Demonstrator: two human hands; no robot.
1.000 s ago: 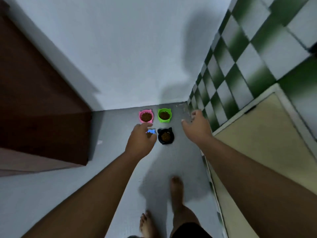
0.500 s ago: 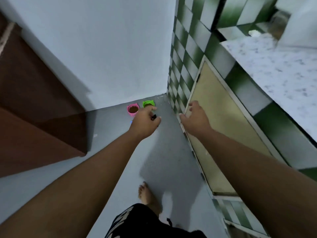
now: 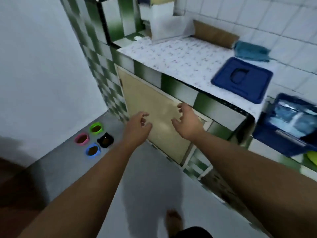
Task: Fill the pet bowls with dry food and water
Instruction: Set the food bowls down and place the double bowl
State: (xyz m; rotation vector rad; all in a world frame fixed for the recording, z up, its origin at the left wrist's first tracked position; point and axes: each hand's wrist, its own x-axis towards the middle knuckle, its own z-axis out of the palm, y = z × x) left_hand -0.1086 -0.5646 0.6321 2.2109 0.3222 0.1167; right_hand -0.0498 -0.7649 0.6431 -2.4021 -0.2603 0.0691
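Blue lid (image 3: pixel 241 79) lying at two o'clock, left hand (image 3: pixel 137 129) and right hand (image 3: pixel 188 124) hovering empty, fingers loosely apart, before beige cabinet door (image 3: pixel 154 100), four kibble-filled bowls (image 3: pixel 93 150) sitting at nine o'clock.

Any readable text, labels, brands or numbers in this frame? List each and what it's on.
None can be read.
blue lid: a raised mark at its centre, blurred; cannot tell whether it is a logo.
counter covering: small purplish marks, too blurred to tell letters from pattern.
pink bowl, green bowl, black bowl, blue bowl: no label shows.
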